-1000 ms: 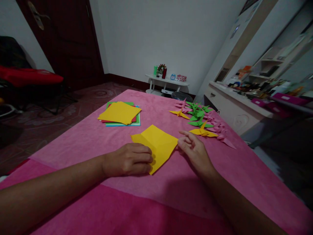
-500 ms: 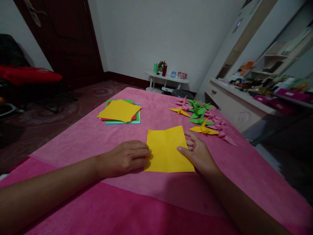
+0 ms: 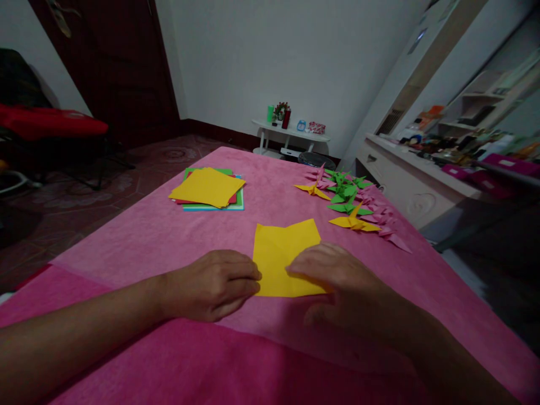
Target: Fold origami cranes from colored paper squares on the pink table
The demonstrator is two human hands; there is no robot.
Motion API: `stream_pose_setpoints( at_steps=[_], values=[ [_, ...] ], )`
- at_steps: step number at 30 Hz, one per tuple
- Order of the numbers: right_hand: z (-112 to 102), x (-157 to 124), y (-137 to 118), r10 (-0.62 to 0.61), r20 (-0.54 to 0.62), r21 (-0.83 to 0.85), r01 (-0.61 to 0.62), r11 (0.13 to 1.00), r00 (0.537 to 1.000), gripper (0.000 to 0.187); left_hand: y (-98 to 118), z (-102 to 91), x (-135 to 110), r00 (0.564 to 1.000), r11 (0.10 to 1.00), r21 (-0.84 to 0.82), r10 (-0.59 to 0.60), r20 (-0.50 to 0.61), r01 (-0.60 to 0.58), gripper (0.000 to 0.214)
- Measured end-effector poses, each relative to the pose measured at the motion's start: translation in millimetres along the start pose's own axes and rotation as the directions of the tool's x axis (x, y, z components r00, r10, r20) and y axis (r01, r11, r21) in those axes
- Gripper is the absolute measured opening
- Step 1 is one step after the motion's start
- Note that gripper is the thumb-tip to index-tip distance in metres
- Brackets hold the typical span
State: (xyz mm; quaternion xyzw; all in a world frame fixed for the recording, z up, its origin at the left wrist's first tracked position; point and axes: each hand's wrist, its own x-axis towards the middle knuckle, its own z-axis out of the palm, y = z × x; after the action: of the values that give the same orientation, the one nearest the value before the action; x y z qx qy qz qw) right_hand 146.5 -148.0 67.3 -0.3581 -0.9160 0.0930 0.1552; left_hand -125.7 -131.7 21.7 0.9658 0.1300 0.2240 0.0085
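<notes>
A creased yellow sheet of origami paper (image 3: 274, 253) lies on the pink cloth in front of me, its right half slightly raised along a vertical middle fold. My left hand (image 3: 215, 281) rests at its left edge, fingers curled together and pinching that edge. Over the right half hovers or lies my right hand (image 3: 337, 281), somewhat blurred, fingers stretched toward the centre crease and thumb apart below. Whether its fingertips press on the sheet I cannot tell. The sheet's lower right part is hidden behind this hand.
A stack of coloured paper (image 3: 206, 188), yellow on top, sits at the left. To the right are several folded paper cranes: yellow (image 3: 354, 223), green (image 3: 348, 207) and pink (image 3: 396, 239). A white side table (image 3: 291, 133) and a cluttered dresser (image 3: 405, 180) stand beyond the pink-covered table (image 3: 139, 242).
My right hand has let go of the sheet's right edge and moved left over its face, palm down. My left hand stays at the left edge.
</notes>
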Motion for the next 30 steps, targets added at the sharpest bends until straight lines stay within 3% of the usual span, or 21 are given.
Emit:
stream_pose_setpoints(
  at_steps=[7,14,20,25,30],
  values=[
    [11,2,-1,-0.050,0.077,-0.111,0.059,0.992,0.996,0.019,1,0.6,2,0.999,1.000,0.012,-0.006,-0.041,0.007,0.021],
    [7,5,15,-0.044,0.067,-0.193,0.056,0.980,0.997,0.018,-2,3.0,1,0.997,0.999,-0.003,-0.036,-0.068,0.036,0.024],
    [11,1,44,-0.035,-0.124,-0.187,0.011,0.982,0.992,0.022,-6,3.0,5,0.998,0.999,0.011,-0.031,-0.055,0.031,0.029],
    [24,7,66,-0.083,-0.346,-0.062,0.066,0.996,0.934,0.028,-11,0.9,13,0.996,0.997,0.020,-0.077,0.034,0.076,0.033],
    [35,20,78,-0.105,-0.413,-0.065,0.086,0.994,0.904,0.029,-15,-2.5,20,0.978,0.987,-0.014,-0.154,0.143,0.157,0.036]
  ],
)
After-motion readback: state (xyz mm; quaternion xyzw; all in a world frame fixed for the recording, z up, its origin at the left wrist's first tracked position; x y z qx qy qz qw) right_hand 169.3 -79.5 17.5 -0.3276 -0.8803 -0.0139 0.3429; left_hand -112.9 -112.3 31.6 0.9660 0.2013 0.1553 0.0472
